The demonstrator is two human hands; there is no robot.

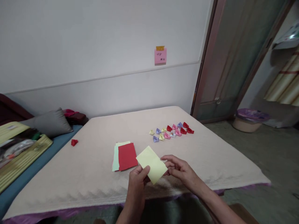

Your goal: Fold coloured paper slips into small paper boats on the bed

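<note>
A pale yellow sheet of paper point(151, 163) is held up above the near part of the table, tilted so that one corner points toward me. My left hand point(138, 180) pinches its lower left side, thumb on top and the other fingers mostly hidden beneath. At the paper's right corner is my right hand point(179, 169), its fingers bent and apart; whether a fingertip touches the edge is unclear. Just left of the paper lies a stack of coloured sheets, with a red sheet point(127, 156) uppermost and a light green sheet point(116, 158) showing below.
Several small folded paper pieces point(166, 135) in red, pink, purple and yellow stand in rows farther back on the cloth-covered table point(93, 174). One red folded piece point(74, 142) sits alone at left. A pink note point(160, 56) is taped to the wall.
</note>
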